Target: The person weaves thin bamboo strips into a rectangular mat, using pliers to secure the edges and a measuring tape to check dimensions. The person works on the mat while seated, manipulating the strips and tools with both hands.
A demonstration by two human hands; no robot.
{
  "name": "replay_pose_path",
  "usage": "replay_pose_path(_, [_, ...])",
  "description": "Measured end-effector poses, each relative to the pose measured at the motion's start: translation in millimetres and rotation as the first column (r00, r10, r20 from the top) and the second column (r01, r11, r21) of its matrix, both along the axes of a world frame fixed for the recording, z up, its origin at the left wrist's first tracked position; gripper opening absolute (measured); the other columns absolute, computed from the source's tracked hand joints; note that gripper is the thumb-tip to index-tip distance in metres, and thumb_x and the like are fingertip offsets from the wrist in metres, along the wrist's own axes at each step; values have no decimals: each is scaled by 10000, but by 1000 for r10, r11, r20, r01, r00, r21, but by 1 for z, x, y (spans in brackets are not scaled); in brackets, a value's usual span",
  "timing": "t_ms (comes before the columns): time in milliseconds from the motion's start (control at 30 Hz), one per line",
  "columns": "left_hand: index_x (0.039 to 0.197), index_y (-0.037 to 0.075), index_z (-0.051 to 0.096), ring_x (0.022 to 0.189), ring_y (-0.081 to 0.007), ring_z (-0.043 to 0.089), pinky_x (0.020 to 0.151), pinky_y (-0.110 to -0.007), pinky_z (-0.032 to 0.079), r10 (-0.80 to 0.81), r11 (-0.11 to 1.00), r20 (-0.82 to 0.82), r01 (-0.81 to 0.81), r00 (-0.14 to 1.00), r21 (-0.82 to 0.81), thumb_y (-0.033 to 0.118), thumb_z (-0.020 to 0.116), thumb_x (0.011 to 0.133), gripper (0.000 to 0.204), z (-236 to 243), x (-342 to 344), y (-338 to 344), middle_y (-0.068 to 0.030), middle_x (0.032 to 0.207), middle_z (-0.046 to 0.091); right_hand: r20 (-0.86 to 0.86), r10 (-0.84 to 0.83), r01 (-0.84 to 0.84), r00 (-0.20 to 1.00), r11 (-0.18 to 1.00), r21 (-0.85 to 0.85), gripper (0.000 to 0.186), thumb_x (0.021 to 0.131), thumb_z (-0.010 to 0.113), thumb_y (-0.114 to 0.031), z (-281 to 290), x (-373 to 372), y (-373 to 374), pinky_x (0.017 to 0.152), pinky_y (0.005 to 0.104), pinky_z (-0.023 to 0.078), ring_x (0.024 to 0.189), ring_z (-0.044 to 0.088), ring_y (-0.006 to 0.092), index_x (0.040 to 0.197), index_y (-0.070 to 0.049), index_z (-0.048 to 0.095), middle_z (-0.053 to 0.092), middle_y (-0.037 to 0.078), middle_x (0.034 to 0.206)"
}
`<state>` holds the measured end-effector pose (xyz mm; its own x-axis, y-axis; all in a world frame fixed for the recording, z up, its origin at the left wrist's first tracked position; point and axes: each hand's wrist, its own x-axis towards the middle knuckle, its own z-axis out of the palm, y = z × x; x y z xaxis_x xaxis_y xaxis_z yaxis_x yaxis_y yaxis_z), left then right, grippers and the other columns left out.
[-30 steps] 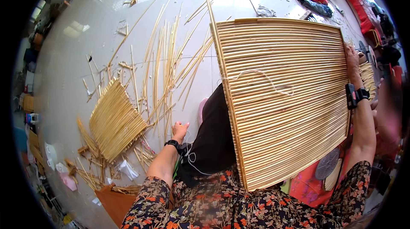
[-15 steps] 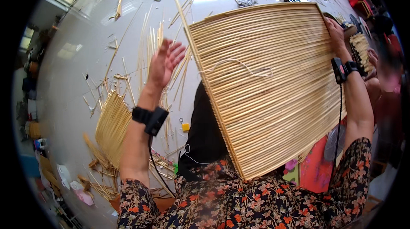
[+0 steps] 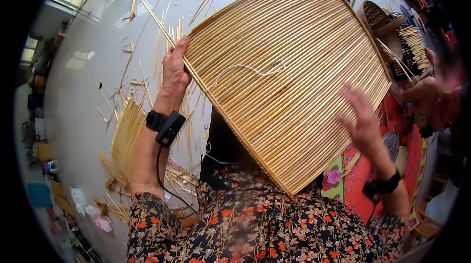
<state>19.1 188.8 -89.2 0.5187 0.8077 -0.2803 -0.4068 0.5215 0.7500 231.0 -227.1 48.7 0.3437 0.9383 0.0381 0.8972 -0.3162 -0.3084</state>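
Note:
A large panel of thin parallel reed sticks [image 3: 289,67], edged with bound strips, is tilted up across my lap. My left hand [image 3: 175,66] is closed on its left edge near the upper left corner, thumb on top, where a long thin stick [image 3: 149,14] juts out past the corner. A loose white string [image 3: 245,67] trails over the panel's face from that edge. My right hand [image 3: 362,121], blurred, is off the rim and hovers over the lower right side with its fingers apart. Whether it brushes the reeds I cannot tell.
A smaller reed panel [image 3: 128,133] lies on the pale floor at left, among scattered sticks [image 3: 176,170]. At right, a red floral mat [image 3: 360,189] lies beneath. Another person's arm [image 3: 422,91] works there beside a woven basket [image 3: 374,17] and a reed bundle [image 3: 413,45].
My left hand has gone from open in the air to gripping the panel's left edge. My right hand has let go of the far right rim and come down. The panel has turned counterclockwise.

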Motion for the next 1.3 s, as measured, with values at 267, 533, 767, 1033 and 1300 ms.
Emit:
replay_pose_path(267, [1032, 21, 603, 840, -188, 679, 743, -319, 600, 79, 995, 20, -78, 997, -57, 147, 716, 898, 216, -5, -57, -89, -91, 965, 680, 120, 146, -139, 982, 988, -66, 739, 858, 549, -635, -32, 18, -24, 1185, 472, 224, 1424, 325, 332, 1370, -104, 505, 413, 111, 1503])
replay_pose_path(533, [1231, 51, 434, 750, -87, 647, 625, -242, 584, -36, 998, -166, 43, 985, 36, 192, 737, 890, 479, 24, -97, -138, -40, 946, 645, 114, 209, -187, 971, 967, -175, 620, 780, 753, -249, -11, -1, 1, 1136, 456, 317, 1353, 410, 335, 1336, -88, 533, 462, 130, 1451])
replay_pose_path(767, [1231, 41, 443, 787, -72, 643, 651, -223, 570, -76, 996, -172, 83, 982, 35, 231, 756, 877, 510, 33, -94, -144, -47, 971, 642, -350, 438, -402, 828, 899, 174, 473, 727, 781, -134, -13, -119, 118, 745, 351, 540, 921, 623, 255, 1180, -115, 647, 592, 85, 1015])
replay_pose_path(1033, [1256, 8, 435, 877, -108, 664, 732, -262, 587, -211, 977, -145, 211, 967, -13, 297, 714, 909, 530, 39, -99, -140, -58, 1049, 629, -140, 541, -505, 829, 833, 226, 421, 682, 789, -106, -44, -138, 152, 600, 329, 512, 762, 602, 197, 1090, -138, 691, 572, 24, 850])
replay_pose_path(1300, [1467, -45, 277, 1070, -206, 658, 880, -353, 578, -535, 838, -112, 543, 837, 52, 404, 655, 925, 799, 37, -127, -114, -144, 1248, 607, -76, 563, -540, 823, 817, 200, 283, 777, 652, -129, -49, -141, 150, 577, 323, 499, 769, 575, 200, 1057, -89, 643, 531, 37, 853])
